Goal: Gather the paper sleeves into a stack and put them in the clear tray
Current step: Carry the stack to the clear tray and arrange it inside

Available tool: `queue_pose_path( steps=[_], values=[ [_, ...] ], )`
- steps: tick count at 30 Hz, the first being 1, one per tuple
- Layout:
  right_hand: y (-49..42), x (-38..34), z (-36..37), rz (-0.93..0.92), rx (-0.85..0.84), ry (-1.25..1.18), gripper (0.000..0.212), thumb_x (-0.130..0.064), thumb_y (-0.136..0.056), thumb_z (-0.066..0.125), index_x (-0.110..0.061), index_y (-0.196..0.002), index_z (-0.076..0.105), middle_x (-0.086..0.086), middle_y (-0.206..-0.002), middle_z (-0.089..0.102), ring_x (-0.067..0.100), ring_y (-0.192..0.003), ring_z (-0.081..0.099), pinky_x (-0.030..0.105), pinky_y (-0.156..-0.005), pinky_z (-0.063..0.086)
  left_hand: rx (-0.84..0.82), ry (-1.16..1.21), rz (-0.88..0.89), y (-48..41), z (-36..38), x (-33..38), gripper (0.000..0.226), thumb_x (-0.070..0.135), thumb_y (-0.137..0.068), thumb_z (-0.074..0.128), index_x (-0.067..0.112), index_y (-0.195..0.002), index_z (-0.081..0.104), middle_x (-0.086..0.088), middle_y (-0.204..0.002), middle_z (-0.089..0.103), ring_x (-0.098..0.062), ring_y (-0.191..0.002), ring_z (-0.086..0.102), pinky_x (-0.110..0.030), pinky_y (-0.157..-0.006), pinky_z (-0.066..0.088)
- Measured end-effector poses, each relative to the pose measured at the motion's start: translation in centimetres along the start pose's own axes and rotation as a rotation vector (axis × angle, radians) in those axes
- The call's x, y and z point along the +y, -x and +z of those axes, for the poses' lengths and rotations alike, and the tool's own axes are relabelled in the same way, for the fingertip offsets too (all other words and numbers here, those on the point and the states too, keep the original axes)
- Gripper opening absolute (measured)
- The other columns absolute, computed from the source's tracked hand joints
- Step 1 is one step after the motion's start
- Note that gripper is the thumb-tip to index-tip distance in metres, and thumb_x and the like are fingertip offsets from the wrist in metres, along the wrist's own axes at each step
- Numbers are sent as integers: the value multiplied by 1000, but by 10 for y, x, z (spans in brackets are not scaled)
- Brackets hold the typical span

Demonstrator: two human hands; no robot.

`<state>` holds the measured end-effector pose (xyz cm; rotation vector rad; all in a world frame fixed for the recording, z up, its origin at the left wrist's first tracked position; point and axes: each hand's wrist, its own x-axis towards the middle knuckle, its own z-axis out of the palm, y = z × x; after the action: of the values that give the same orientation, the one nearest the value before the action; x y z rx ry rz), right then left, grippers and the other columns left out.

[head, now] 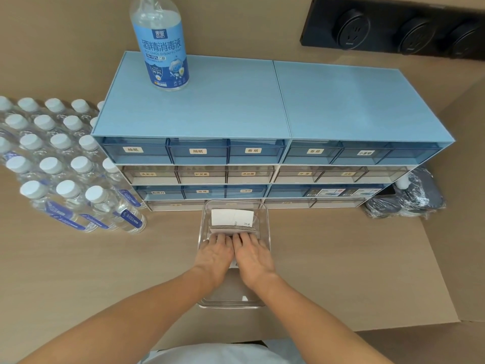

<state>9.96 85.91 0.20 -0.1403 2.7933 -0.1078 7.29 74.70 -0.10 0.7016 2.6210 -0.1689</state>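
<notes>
left grip lies flat inside the tray. its fingers are straight and released, and their tips press on the near edge of the sleeves. right grip sits just beside it, likewise flat with straight fingers on the same edge, grasping nothing. the sleeves are a white stack in the far half of the tray (their layered edges show just ahead of the fingertips). the tray stands on the bench, its far end at the foot of the drawers.

at far left, a wrapped pack of bottles with white caps sits on the bench beside the drawers. a disinfectant stands upright on the left part of the drawers' top. a black socket strip is on the wall at upper right. below it, a dark wrapped bundle lies at the drawers' right end.
</notes>
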Motion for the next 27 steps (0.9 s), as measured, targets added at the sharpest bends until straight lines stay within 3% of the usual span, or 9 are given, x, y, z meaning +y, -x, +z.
queue_pose_path(
  steps=[9, 18, 27],
  values=[
    [-6, 0, -6, 28, -150, -6, 57, -4, -81, 67, -12, -133, 45, 8, -135, 48, 29, -130, 43, 43, -106, 40, -86, -20, -12, -6, -6, 0, 56, 10, -80, 67, 9, -131, 43, -11, -130, 51, -28, -123, 50, -41, -104, 39],
    [-18, 2, -13, 56, -232, -68, 57, -1, -81, 67, -6, -133, 45, 11, -137, 43, 30, -133, 39, 44, -104, 44, -164, 1, -17, -23, -12, -5, 62, 12, -78, 71, 11, -134, 43, -9, -135, 48, -28, -130, 44, -46, -111, 33],
    [-11, -1, -10, 86, -209, -47, 57, 1, -80, 69, -3, -132, 47, 13, -134, 47, 30, -130, 44, 38, -104, 42, -173, 65, -21, -17, -7, -5, 54, 0, -79, 68, 3, -129, 48, -15, -132, 50, -30, -126, 48, -42, -104, 45]
  ],
)
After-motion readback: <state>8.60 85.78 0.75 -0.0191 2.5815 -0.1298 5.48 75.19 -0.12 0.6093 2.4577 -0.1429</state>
